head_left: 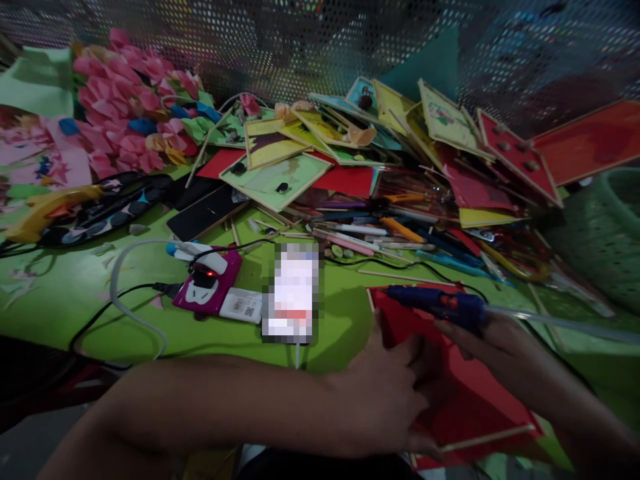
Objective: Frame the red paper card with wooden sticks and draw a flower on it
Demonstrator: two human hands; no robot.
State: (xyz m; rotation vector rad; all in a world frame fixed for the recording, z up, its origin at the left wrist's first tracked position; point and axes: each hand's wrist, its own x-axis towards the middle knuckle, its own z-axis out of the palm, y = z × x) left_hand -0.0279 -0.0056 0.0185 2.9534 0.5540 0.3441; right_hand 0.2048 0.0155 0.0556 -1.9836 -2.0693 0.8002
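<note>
My left hand lies across the near edge of the green table, fingers closed on a red paper card edged with thin wooden sticks. My right hand grips a blue hot glue gun, its nozzle pointing left over the card's upper left corner. A clear glue stick pokes out of the gun's back toward the right.
A phone lies left of the card beside a purple power strip with cables. Behind are pens, framed paper cards, pink paper flowers, a yellow glue gun and a green basket.
</note>
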